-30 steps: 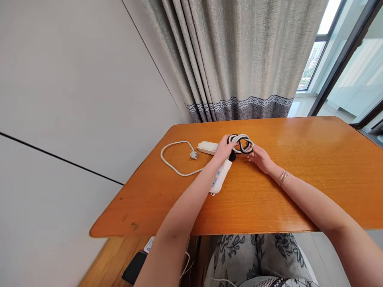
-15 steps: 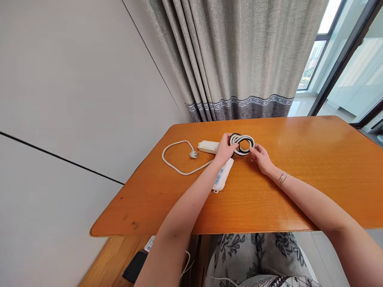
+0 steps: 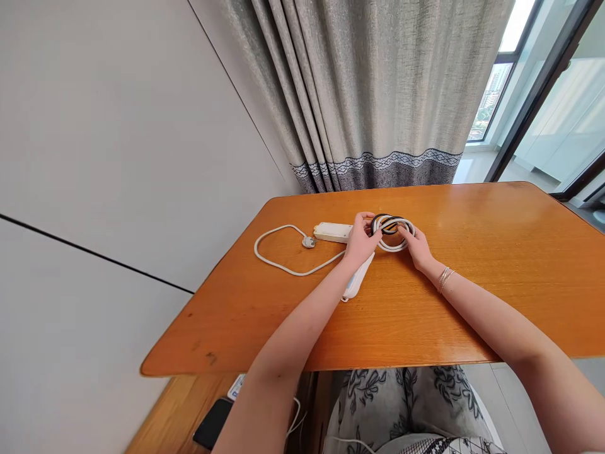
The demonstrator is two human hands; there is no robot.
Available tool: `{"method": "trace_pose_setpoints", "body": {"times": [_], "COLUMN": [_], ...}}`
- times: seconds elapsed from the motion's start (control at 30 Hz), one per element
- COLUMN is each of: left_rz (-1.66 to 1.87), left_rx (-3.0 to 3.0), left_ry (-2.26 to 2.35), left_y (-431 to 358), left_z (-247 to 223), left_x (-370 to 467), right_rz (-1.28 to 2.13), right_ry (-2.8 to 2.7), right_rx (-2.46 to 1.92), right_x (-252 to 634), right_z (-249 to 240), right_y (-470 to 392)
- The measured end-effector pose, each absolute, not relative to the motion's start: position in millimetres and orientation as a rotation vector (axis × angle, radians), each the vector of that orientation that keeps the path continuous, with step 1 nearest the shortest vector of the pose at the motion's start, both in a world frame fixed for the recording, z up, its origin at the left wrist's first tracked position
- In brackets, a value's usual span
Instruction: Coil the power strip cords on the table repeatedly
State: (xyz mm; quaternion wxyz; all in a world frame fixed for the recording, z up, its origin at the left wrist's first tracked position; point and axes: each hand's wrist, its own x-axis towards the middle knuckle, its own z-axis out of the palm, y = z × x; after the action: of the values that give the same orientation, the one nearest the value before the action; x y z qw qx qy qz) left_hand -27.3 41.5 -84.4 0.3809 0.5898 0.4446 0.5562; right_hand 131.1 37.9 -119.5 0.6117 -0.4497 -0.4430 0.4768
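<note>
Loops of white and black cable (image 3: 393,247) lie bunched together above the wooden table, between both hands. My left hand (image 3: 362,241) is closed round the left side of the loops. On their right side, my right hand (image 3: 416,244) grips the white cable between thumb and fingers. Partly behind my left hand is a white power strip (image 3: 331,232); a second white strip (image 3: 359,277) sits under my left wrist, partly covered. A white cord with a plug (image 3: 309,242) curves over the table to the left of the strips.
The wooden table (image 3: 472,284) reaches the grey curtain (image 3: 387,94) at the back and a pale wall panel (image 3: 94,157) on the left. Below the near edge, a black phone-like object (image 3: 212,422) lies on a wooden surface.
The hands and the cable loops have shifted slightly right. The white loops have spread apart from the black ones, and my right fingers now reach further over the coil.
</note>
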Motion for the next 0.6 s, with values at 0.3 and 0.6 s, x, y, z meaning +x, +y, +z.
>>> {"method": "trace_pose_setpoints", "body": {"times": [0.3,0.6], "left_rz": [1.547,1.555], "left_rx": [1.511,1.869], "left_ry": [1.16,1.006], "left_y": [41.4,17.0], "left_z": [-85.4,-79.1], "left_x": [-26.6,-22.7], "right_rz": [1.402,1.511], "right_ry": [-0.936,-0.872], "right_rx": [-1.023,-0.997], "right_x": [137.4,140.0], "right_z": [-114.7,-116.7], "right_y": [44.3,49.9]}}
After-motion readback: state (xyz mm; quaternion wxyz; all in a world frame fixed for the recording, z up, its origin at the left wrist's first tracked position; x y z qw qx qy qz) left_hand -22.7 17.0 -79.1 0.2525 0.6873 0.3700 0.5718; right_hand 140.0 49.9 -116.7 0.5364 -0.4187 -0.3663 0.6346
